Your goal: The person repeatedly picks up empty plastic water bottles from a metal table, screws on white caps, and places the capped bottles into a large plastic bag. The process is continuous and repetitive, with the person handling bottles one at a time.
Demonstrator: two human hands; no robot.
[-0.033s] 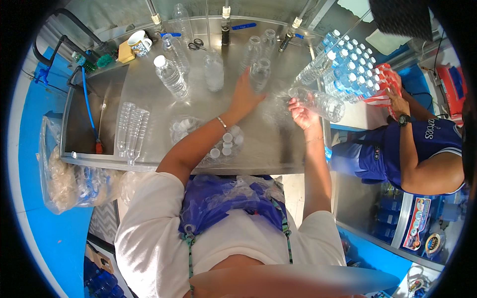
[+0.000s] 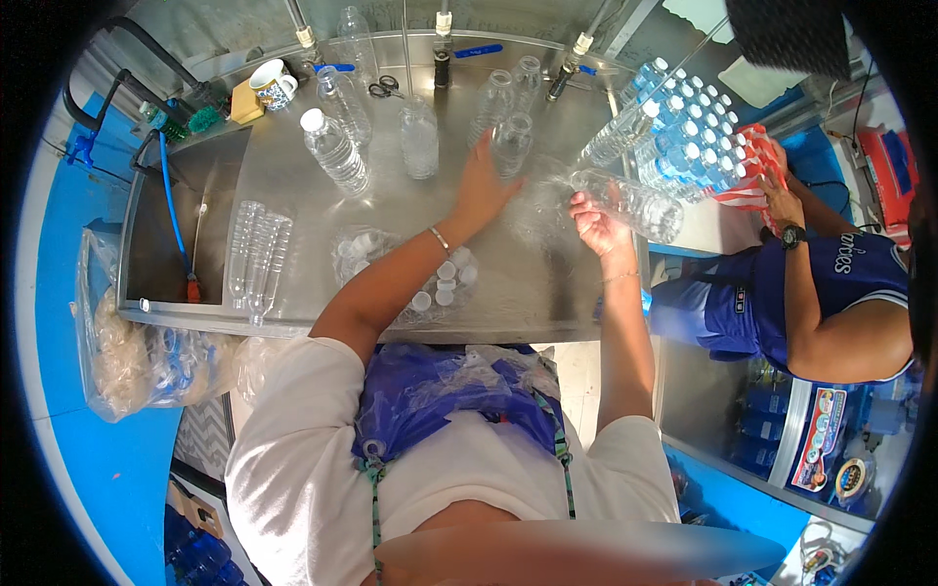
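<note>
My left hand (image 2: 484, 192) is closed round the lower part of an upright, uncapped clear plastic bottle (image 2: 512, 142), its thumb on the near side. In my right hand (image 2: 603, 227) a second clear bottle (image 2: 640, 207) lies tilted on its side, its neck toward the left hand, the fingers closed near the neck. Between the two hands is a hazy, see-through patch; I cannot tell whether it is water or thin plastic. Just behind the left hand stand more uncapped bottles (image 2: 493, 96). White caps (image 2: 446, 283) lie in a clear bag near my left forearm.
Capped bottles (image 2: 699, 137) stand packed at the right, beside a person (image 2: 821, 264) holding red-and-white plastic. A capped bottle (image 2: 337, 156), scissors (image 2: 385, 88), a mug (image 2: 274, 84) and a sponge (image 2: 246, 102) are on the steel counter (image 2: 293, 186). Slim tubes (image 2: 260, 262) lie by the sink (image 2: 176, 225).
</note>
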